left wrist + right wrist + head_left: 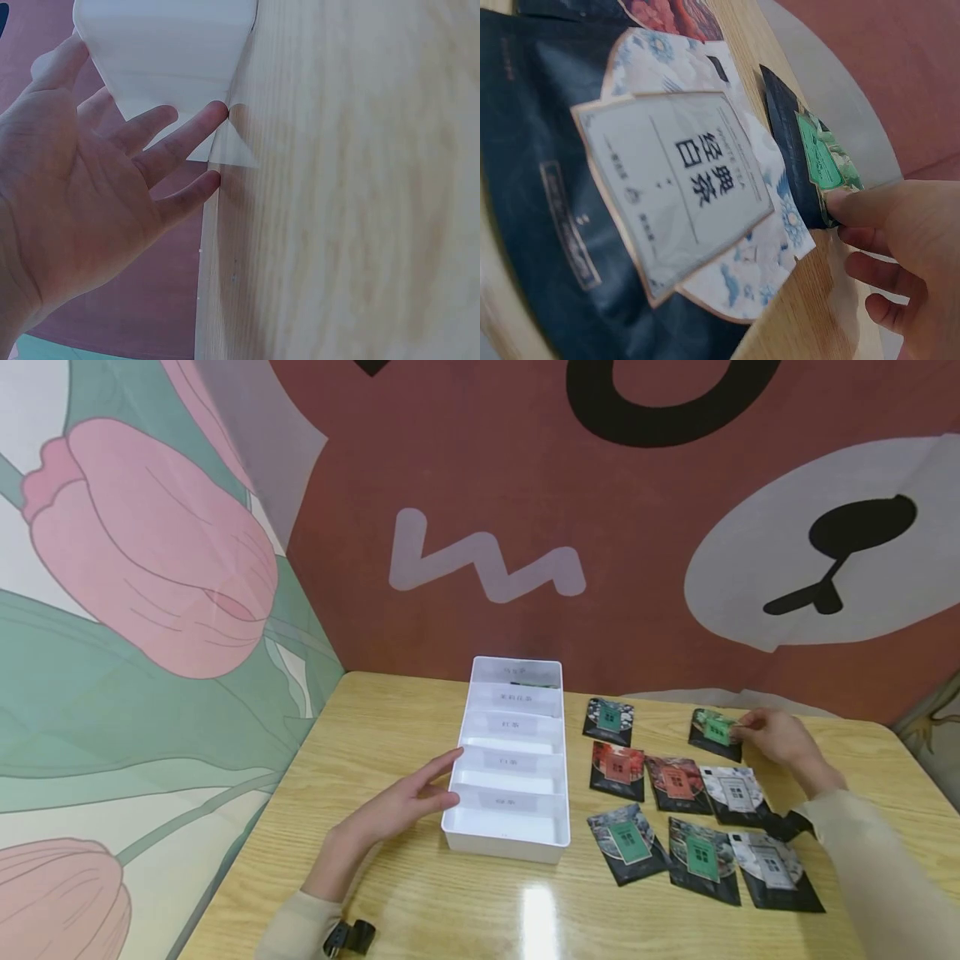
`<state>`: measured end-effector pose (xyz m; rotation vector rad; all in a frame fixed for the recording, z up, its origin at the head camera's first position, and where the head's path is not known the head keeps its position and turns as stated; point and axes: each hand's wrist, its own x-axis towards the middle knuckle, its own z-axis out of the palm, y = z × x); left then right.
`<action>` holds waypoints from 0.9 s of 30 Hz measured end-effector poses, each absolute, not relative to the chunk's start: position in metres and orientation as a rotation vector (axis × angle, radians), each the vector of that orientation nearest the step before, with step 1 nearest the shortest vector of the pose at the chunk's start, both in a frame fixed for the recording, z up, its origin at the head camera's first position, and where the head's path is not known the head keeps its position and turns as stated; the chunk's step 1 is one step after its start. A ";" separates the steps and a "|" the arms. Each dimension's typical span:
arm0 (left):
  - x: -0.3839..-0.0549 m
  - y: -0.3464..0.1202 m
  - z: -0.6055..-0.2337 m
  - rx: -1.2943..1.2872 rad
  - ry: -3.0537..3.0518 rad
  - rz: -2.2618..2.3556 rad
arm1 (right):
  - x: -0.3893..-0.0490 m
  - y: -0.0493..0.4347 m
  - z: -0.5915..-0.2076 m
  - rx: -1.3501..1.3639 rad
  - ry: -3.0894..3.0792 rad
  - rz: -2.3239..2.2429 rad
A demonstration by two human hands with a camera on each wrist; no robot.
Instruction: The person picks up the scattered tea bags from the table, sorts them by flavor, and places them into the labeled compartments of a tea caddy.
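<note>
A white plastic box with several labelled compartments stands on the wooden table. My left hand is at its left side, fingers extended and thumb at the rim; the left wrist view shows this hand spread beside the box wall. At the back right, my right hand pinches the right edge of a black tea packet with a bright green label. In the right wrist view, thumb and fingertips grip the corner of that green-label packet. A white tea packet lies close in front.
Right of the box lie several more tea packets: a teal-label one, a red one, a second red one, and others with green or white labels nearer the front. A dark packet edge shows in the farthest compartment. A printed wall borders the table behind.
</note>
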<state>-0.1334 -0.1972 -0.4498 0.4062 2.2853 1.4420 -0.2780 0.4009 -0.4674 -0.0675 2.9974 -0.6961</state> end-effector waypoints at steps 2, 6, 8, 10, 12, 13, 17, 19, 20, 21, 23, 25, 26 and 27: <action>-0.134 -0.197 -0.450 0.407 2.285 1.443 | -0.276 0.398 -0.466 -0.054 3.023 -0.702; -0.134 -0.197 -0.450 0.405 2.288 1.438 | -0.272 0.392 -0.463 -0.053 3.055 -0.740; -0.134 -0.197 -0.450 0.406 2.288 1.436 | -0.272 0.390 -0.461 -0.075 3.074 -0.752; -0.134 -0.197 -0.450 0.408 2.289 1.435 | -0.272 0.389 -0.459 -0.093 3.091 -0.757; -0.134 -0.197 -0.450 0.410 2.293 1.433 | -0.272 0.389 -0.458 -0.101 3.101 -0.757; -0.134 -0.197 -0.450 0.410 2.295 1.432 | -0.272 0.389 -0.458 -0.099 3.101 -0.758; -0.133 -0.197 -0.450 0.409 2.294 1.432 | -0.273 0.389 -0.458 -0.095 3.110 -0.758; -0.133 -0.197 -0.450 0.411 2.290 1.431 | -0.273 0.390 -0.459 -0.106 3.110 -0.768; -0.133 -0.197 -0.450 0.413 2.288 1.430 | -0.273 0.390 -0.459 -0.112 3.111 -0.771; -0.133 -0.197 -0.450 0.414 2.287 1.429 | -0.273 0.390 -0.459 -0.122 3.108 -0.778; -0.133 -0.197 -0.450 0.417 2.287 1.429 | -0.273 0.391 -0.459 -0.143 3.100 -0.775; -0.133 -0.197 -0.451 0.418 2.290 1.430 | -0.273 0.391 -0.459 -0.161 3.088 -0.764; -0.134 -0.197 -0.451 0.418 2.289 1.434 | -0.273 0.391 -0.458 -0.163 3.085 -0.757; -0.134 -0.197 -0.451 0.419 2.289 1.435 | -0.273 0.392 -0.458 -0.167 3.082 -0.753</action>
